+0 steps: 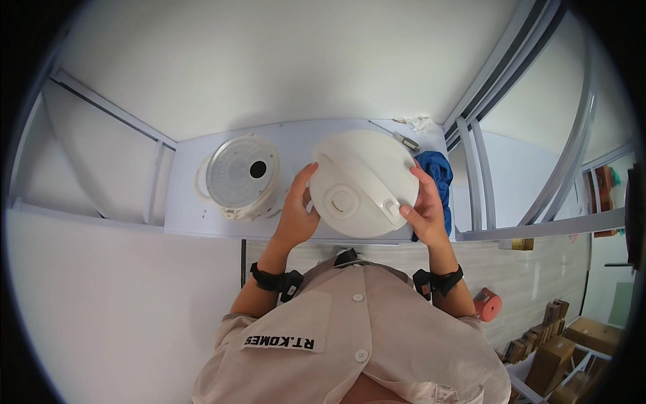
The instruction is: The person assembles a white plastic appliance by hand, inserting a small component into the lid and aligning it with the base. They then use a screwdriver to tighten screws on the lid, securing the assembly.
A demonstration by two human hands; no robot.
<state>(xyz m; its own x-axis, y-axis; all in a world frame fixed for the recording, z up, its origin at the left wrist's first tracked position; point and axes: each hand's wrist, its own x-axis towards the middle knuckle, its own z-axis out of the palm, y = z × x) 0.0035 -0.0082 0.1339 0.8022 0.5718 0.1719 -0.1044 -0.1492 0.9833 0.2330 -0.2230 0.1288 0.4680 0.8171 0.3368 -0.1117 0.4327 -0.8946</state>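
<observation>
A round white rice cooker lid (336, 168) is held up in front of me over the white table. A raised band runs slantwise across it, and a small squarish vent cap sits near its lower left. My left hand (299, 205) grips the lid's left rim. On the opposite rim, my right hand (426, 207) is closed with its thumb on top beside a small button. To the left stands the rice cooker body (252, 209), topped by a silvery translucent disc (229, 176) with a black round spot. The lid's underside is hidden.
A screwdriver (408, 141) lies behind the lid at the right, near crumpled white tissue (422, 124). Blue cloth (437, 176) is bunched at the table's right end. Metal frames (478, 178) flank the table. A red roll (488, 304) and cardboard boxes (552, 360) are at lower right.
</observation>
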